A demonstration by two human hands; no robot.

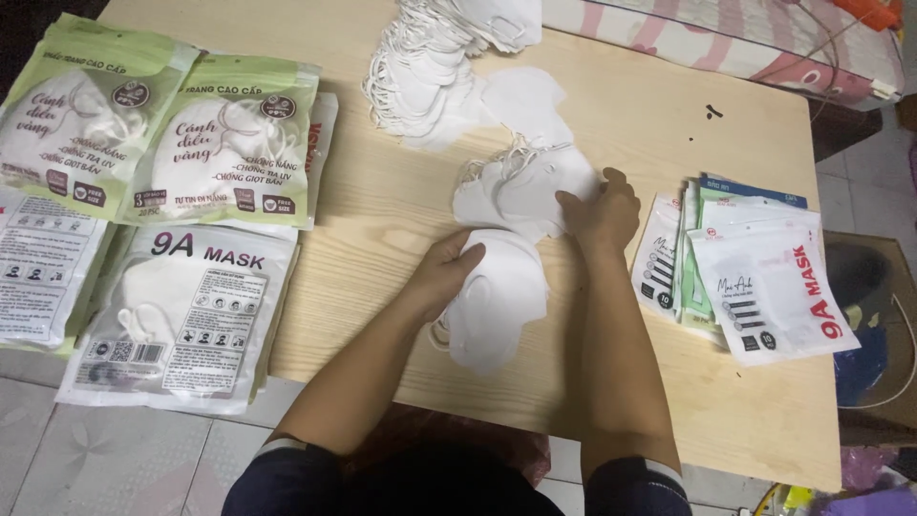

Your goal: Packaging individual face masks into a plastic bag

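At the far left, filled packs (pixel 186 315) of masks lie half on the table (pixel 382 201), half over its edge: two green ones at the top, white ones below and beside them. Further in, at the top middle, a loose heap (pixel 430 72) of white masks with thin ear loops spreads across the wood.

The left hand (pixel 449 268) rests on a small stack of masks (pixel 497 301) near the front edge of the table, thumb on top and fingers curled under the stack's left side, so it holds the stack in a light pinch. Just beyond it lies a second small stack (pixel 521 186), touching the first. The right hand (pixel 604 212) lies on the right edge of that second stack, fingers bent down over the masks; whether they grip or only press I cannot tell.

These masks look very light, soft and floppy, folded flat. A stack will likely slide apart and fan out if taken by one corner, and the loops can snag on neighbours. The best hold seems to be across the folded body, thumb above and fingers below, near the middle of a long edge, keeping the loops tucked.

To the right, a fan of flat empty bags (pixel 764 287), white and green, lies near the right hand but apart from it. Beyond the table's right edge sits a brown box (pixel 879 325)
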